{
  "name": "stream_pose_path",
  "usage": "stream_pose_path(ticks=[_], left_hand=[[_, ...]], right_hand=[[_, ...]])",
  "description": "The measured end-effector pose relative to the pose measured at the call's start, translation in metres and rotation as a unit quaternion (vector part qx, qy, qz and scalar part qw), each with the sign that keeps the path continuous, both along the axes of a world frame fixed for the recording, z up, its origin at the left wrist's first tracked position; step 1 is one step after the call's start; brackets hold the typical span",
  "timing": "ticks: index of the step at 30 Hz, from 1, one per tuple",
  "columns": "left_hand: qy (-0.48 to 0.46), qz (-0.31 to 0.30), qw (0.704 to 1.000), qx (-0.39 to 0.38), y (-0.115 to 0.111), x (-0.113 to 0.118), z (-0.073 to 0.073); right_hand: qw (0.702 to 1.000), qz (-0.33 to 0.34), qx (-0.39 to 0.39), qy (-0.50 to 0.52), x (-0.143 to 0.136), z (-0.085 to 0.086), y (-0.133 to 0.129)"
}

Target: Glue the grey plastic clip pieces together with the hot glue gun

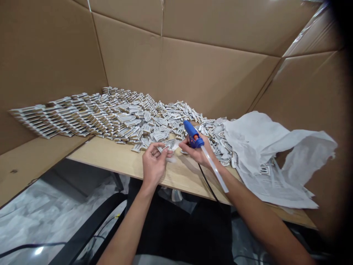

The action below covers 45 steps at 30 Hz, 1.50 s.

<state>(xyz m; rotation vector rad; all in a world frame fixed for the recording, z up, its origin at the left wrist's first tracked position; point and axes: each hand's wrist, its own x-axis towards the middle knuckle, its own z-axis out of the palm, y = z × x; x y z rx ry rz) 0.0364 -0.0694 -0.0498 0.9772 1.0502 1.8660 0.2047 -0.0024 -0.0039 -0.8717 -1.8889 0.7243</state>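
My left hand (154, 162) pinches a small flat white-and-grey cut-out piece (171, 144) between thumb and fingers, just above the front of the table. To its right, my right hand (202, 154) is wrapped round a blue hot glue gun (193, 134). A long translucent glue stick (215, 169) pokes out of the gun's rear, towards my forearm. Beneath that hand a black cord (206, 180) runs down over the table edge. The gun's tip is hard to make out. Behind both hands lies a loose heap of similar cut-out pieces (158, 129).
Stacked rows of cut-out pieces (74, 114) fill the left of the wooden table (121, 156). Crumpled white sheeting (256, 143) covers its right end. Cardboard walls (198, 73) enclose the back and sides. A black chair armrest (91, 224) stands at lower left.
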Motion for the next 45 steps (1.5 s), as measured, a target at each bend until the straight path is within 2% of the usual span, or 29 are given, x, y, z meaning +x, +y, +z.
stream_pose_path(ticks=[2, 5, 12, 18, 28, 30, 34, 40, 45], left_hand=[[-0.006, -0.004, 1.000, -0.009, 0.002, 0.000, -0.001], [-0.009, -0.016, 1.000, -0.020, 0.004, 0.000, -0.002], [0.032, -0.038, 0.998, -0.027, 0.007, 0.000, -0.007], [0.047, -0.052, 0.997, -0.016, 0.008, 0.001, -0.010], [0.061, -0.060, 0.996, -0.018, 0.011, 0.000, -0.015], [0.066, -0.058, 0.996, -0.020, 0.010, 0.001, -0.014], [0.069, -0.052, 0.996, -0.028, 0.009, 0.002, -0.014], [0.050, -0.053, 0.997, -0.015, 0.009, 0.002, -0.013], [0.050, -0.055, 0.997, -0.014, 0.008, 0.001, -0.008]], right_hand=[[0.999, 0.029, -0.020, -0.015, 0.000, 0.005, -0.001], [0.999, 0.007, -0.025, -0.024, 0.001, 0.007, 0.001], [0.998, 0.047, -0.021, -0.038, 0.000, -0.006, 0.004], [0.997, 0.039, 0.007, -0.068, -0.003, -0.009, 0.001], [0.997, 0.028, 0.006, -0.078, -0.005, -0.010, -0.002], [0.996, 0.016, 0.019, -0.086, -0.006, -0.010, -0.005], [0.990, -0.049, 0.059, -0.117, -0.011, -0.013, -0.011], [0.984, -0.127, 0.063, -0.110, -0.015, -0.020, -0.010], [0.987, -0.113, 0.047, -0.107, -0.013, -0.020, -0.009]])
